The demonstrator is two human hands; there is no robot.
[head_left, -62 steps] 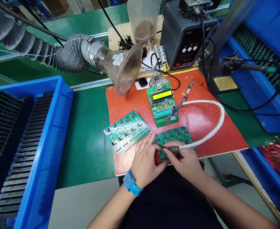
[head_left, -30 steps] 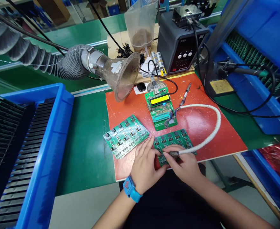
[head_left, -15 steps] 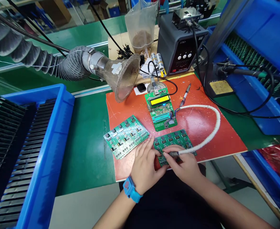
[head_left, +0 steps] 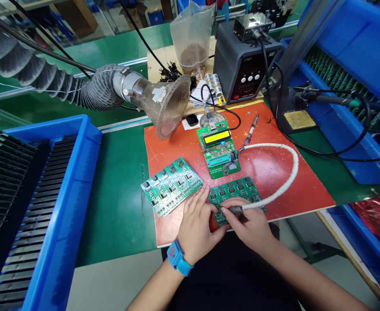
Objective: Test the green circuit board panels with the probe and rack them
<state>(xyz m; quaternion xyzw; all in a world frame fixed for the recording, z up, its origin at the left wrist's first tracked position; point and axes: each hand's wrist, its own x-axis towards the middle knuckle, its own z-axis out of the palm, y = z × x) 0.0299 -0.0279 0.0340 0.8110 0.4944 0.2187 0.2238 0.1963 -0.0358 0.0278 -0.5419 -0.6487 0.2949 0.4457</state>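
Observation:
My right hand point(head_left: 250, 222) pinches a dark probe point(head_left: 237, 209) at the end of a white sleeved cable point(head_left: 288, 183), its tip over a green circuit board point(head_left: 231, 190) with small digit displays. My left hand point(head_left: 198, 224) lies at that board's left edge, its thumb and index fingertip near the board, the other fingers stretched towards a second board point(head_left: 172, 185). That second board rests tilted on the red mat to the left. Behind them is a programmer board point(head_left: 218, 149) with a lit yellow screen, and the white cable runs from its right side.
A fume funnel point(head_left: 173, 108) hangs behind the left board. Blue bins stand at left point(head_left: 87, 142) and right point(head_left: 332, 142). A grey soldering station point(head_left: 238, 65), a pen point(head_left: 251, 129) and a yellow sponge point(head_left: 299, 119) are farther back. The red mat point(head_left: 300, 185) covers part of the green table.

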